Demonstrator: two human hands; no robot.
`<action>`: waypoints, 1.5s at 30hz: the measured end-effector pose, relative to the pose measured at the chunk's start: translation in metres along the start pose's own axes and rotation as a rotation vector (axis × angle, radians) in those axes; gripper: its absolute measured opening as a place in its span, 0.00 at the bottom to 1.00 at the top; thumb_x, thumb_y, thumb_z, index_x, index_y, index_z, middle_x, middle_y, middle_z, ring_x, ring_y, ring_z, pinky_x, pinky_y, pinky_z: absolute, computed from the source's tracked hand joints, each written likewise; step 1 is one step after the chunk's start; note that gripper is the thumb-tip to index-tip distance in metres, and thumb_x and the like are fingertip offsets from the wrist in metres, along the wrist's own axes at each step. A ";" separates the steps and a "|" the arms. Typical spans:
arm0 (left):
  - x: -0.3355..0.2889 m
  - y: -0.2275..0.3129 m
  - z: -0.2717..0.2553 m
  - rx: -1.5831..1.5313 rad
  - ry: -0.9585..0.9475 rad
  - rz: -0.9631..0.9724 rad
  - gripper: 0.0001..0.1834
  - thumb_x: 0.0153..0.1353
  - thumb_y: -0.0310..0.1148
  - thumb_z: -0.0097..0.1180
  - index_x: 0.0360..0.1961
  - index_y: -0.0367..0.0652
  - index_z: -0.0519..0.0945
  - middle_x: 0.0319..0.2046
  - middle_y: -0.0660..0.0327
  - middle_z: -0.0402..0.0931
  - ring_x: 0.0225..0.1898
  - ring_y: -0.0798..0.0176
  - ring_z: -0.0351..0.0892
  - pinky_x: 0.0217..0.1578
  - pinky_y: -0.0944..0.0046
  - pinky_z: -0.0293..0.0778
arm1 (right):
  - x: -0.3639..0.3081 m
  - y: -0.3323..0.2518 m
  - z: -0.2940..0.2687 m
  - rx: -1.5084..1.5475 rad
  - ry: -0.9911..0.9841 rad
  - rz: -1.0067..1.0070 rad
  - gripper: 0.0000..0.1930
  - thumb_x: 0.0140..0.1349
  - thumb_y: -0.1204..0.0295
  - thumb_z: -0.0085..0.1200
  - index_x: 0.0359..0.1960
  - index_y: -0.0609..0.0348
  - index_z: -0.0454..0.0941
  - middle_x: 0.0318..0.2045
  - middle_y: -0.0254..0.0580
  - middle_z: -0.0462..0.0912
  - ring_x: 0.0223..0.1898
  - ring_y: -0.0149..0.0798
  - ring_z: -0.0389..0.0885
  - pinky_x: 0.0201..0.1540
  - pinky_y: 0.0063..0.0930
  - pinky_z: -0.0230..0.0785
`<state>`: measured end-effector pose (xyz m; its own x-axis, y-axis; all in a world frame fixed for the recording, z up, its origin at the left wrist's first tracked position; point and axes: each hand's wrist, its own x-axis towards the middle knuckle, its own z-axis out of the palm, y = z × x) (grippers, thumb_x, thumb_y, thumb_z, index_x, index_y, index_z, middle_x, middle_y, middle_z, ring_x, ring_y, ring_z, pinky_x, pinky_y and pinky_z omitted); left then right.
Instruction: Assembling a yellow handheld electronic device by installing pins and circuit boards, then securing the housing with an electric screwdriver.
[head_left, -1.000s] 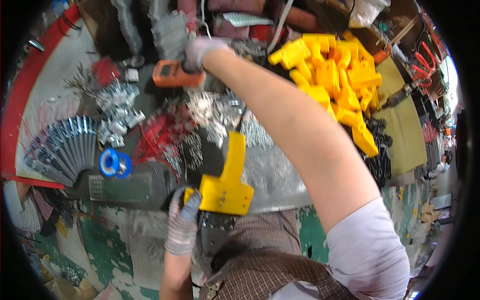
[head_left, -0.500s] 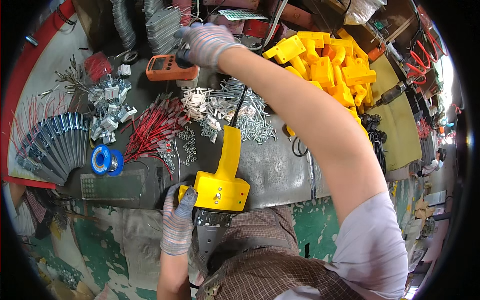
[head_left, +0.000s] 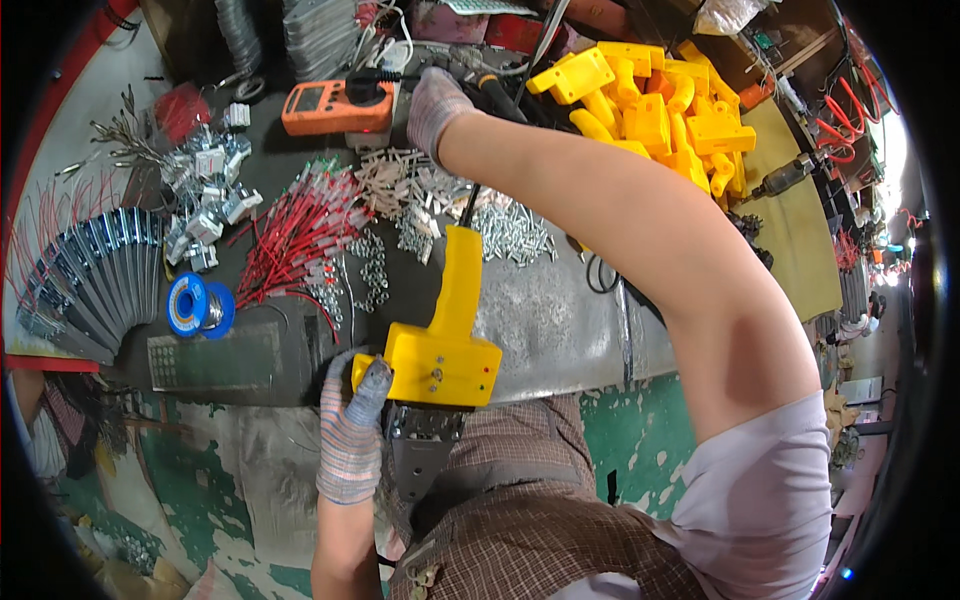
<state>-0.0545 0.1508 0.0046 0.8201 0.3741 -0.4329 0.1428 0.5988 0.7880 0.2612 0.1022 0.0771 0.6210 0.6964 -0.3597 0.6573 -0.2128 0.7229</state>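
Observation:
My left hand (head_left: 352,435), in a striped glove, grips the left side of a yellow plastic housing (head_left: 442,365) with a long handle, thumb on its near edge. A dark metal plate (head_left: 420,460) projects from the housing toward my lap, and a black cord (head_left: 469,207) leaves the handle's far end. My gloved right hand (head_left: 438,112) is over the back of the bench, just right of an orange meter (head_left: 320,108) with a black plug-like piece (head_left: 369,92) on it. A black-handled tool (head_left: 500,98) lies right of that hand, whose fingers are mostly hidden.
Loose screws (head_left: 515,236), red-wired parts (head_left: 300,225) and nuts (head_left: 370,275) cover the middle of the bench. A blue solder spool (head_left: 187,304) and fanned metal plates (head_left: 105,280) are at left. Yellow housings (head_left: 650,120) pile up at back right.
My right hand has come away from the black piece on the orange meter, moving right and slightly nearer. My left hand keeps its grip on the yellow housing. The view has shifted slightly.

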 end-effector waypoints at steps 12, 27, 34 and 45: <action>-0.002 0.010 0.001 0.108 0.006 0.000 0.21 0.63 0.39 0.61 0.53 0.41 0.74 0.43 0.60 0.76 0.43 0.69 0.74 0.47 0.68 0.73 | 0.016 -0.003 0.023 -0.130 0.141 0.077 0.07 0.60 0.65 0.55 0.35 0.39 0.87 0.33 0.27 0.87 0.38 0.34 0.82 0.44 0.36 0.59; -0.006 0.001 0.003 0.062 0.056 0.008 0.25 0.59 0.42 0.66 0.51 0.42 0.73 0.44 0.61 0.73 0.45 0.68 0.72 0.50 0.68 0.70 | -0.051 0.005 -0.019 0.302 0.492 -0.055 0.13 0.61 0.69 0.52 0.46 0.43 0.81 0.37 0.33 0.83 0.47 0.38 0.80 0.55 0.52 0.60; -0.038 0.011 0.024 0.154 0.060 0.085 0.22 0.60 0.39 0.64 0.49 0.43 0.69 0.41 0.61 0.69 0.42 0.68 0.67 0.47 0.66 0.67 | -0.206 -0.039 -0.024 1.810 0.478 -0.206 0.12 0.58 0.70 0.58 0.43 0.57 0.79 0.37 0.40 0.81 0.43 0.38 0.80 0.46 0.33 0.74; -0.065 -0.004 0.037 0.290 -0.152 0.332 0.29 0.57 0.31 0.64 0.58 0.44 0.66 0.51 0.61 0.66 0.52 0.63 0.68 0.57 0.62 0.65 | -0.288 -0.141 0.024 3.343 -0.079 0.307 0.18 0.60 0.71 0.60 0.52 0.54 0.73 0.43 0.37 0.78 0.46 0.35 0.79 0.49 0.35 0.77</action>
<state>-0.0874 0.0978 0.0455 0.9165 0.3911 -0.0842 -0.0100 0.2329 0.9725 0.0002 -0.0849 0.0647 0.6414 0.5784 -0.5040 -0.7508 0.3383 -0.5673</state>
